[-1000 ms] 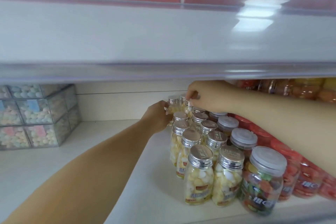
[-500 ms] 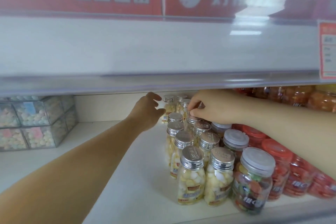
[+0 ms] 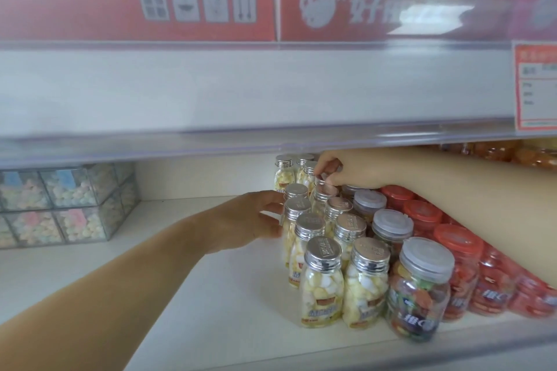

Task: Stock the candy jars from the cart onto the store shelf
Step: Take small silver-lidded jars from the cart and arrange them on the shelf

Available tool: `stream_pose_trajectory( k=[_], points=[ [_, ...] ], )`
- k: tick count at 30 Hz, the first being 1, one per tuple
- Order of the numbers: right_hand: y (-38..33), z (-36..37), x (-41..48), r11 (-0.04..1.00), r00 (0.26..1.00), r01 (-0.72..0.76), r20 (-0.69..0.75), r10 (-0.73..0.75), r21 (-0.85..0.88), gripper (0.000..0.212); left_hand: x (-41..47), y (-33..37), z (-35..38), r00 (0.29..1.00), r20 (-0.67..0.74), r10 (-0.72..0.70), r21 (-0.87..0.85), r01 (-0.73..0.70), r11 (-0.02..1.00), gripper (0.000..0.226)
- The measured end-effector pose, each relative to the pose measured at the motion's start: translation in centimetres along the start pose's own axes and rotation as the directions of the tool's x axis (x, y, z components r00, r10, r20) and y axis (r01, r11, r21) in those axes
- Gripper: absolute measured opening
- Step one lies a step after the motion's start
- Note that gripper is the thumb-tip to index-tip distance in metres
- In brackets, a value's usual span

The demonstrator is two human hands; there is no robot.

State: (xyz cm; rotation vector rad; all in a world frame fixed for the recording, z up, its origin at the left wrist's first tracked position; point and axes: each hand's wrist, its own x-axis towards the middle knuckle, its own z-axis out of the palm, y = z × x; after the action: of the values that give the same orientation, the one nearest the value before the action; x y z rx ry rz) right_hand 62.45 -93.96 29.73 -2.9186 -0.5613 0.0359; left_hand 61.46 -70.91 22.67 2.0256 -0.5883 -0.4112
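Note:
Silver-lidded candy jars [image 3: 322, 283] full of yellow and white sweets stand in two rows running back along the white shelf [image 3: 211, 310]. My right hand [image 3: 337, 172] reaches in from the right, and its fingertips pinch the lid of a silver-lidded jar [image 3: 324, 190] deep in the right row. My left hand [image 3: 253, 220] comes in from the lower left. Its spread fingers touch the side of a jar [image 3: 297, 209] in the left row. The cart is out of view.
Clear-lidded jars of mixed sweets [image 3: 419, 289] and red-lidded jars [image 3: 458, 265] fill the shelf to the right. Clear boxes of pastel sweets [image 3: 60, 205] sit at the back left. The upper shelf's front [image 3: 271, 93] hangs low, with a price tag [image 3: 536, 87] and red cartons [image 3: 180, 6] above.
My left hand has come away from the back jars and moved nearer, onto the middle of the left row. My right hand stays on the same lid. The view has tilted upward.

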Motion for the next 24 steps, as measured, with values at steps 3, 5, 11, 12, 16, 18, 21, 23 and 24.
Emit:
stream_pose_trajectory(
  k=[3, 5, 11, 12, 16, 18, 21, 23, 24],
  points=[
    [-0.1, -0.1, 0.0, 0.998, 1.000, 0.006, -0.015, -0.007, -0.056, 0.023, 0.4, -0.6, 0.4, 1.000, -0.022, 0.007, 0.018, -0.006, 1.000, 0.040],
    [-0.1, -0.1, -0.1, 0.997, 1.000, -0.003, -0.023, 0.001, -0.080, 0.022, 0.7, -0.7, 0.8, 0.999, -0.039, 0.023, 0.028, -0.022, 0.999, 0.038],
    [0.2, 0.5, 0.4, 0.998, 0.999, 0.004, -0.046, -0.006, -0.061, 0.023, 1.5, -0.5, 0.5, 0.988, -0.156, 0.015, 0.289, 0.031, 0.957, 0.030],
    [0.3, 0.7, 0.7, 0.998, 0.998, 0.010, -0.054, -0.014, -0.068, 0.022, 2.0, -0.8, 0.2, 0.979, -0.201, 0.003, 0.307, 0.061, 0.950, 0.032],
    [0.7, 1.0, 1.6, 0.995, 0.997, 0.019, -0.071, -0.026, -0.098, 0.020, 4.2, -1.8, -0.3, 0.946, -0.323, -0.019, 0.317, 0.127, 0.940, 0.039],
    [0.9, 1.1, 1.9, 0.995, 0.997, 0.022, -0.075, -0.030, -0.100, 0.020, 5.0, -2.0, -0.2, 0.931, -0.366, -0.011, 0.316, 0.136, 0.939, 0.042],
    [1.1, 1.4, 2.5, 0.997, 0.998, 0.015, -0.067, -0.020, -0.077, 0.023, 5.6, -2.0, 0.0, 0.905, -0.426, -0.013, 0.280, 0.146, 0.949, 0.045],
    [1.3, 1.5, 2.9, 0.997, 0.999, 0.008, -0.051, -0.012, -0.073, 0.029, 5.7, -1.9, 0.1, 0.898, -0.440, -0.015, 0.266, 0.146, 0.953, 0.046],
    [1.4, 1.6, 3.0, 0.997, 0.999, 0.013, -0.046, -0.016, -0.078, 0.031, 5.8, -1.9, 0.0, 0.896, -0.444, -0.014, 0.260, 0.144, 0.955, 0.046]
  ],
)
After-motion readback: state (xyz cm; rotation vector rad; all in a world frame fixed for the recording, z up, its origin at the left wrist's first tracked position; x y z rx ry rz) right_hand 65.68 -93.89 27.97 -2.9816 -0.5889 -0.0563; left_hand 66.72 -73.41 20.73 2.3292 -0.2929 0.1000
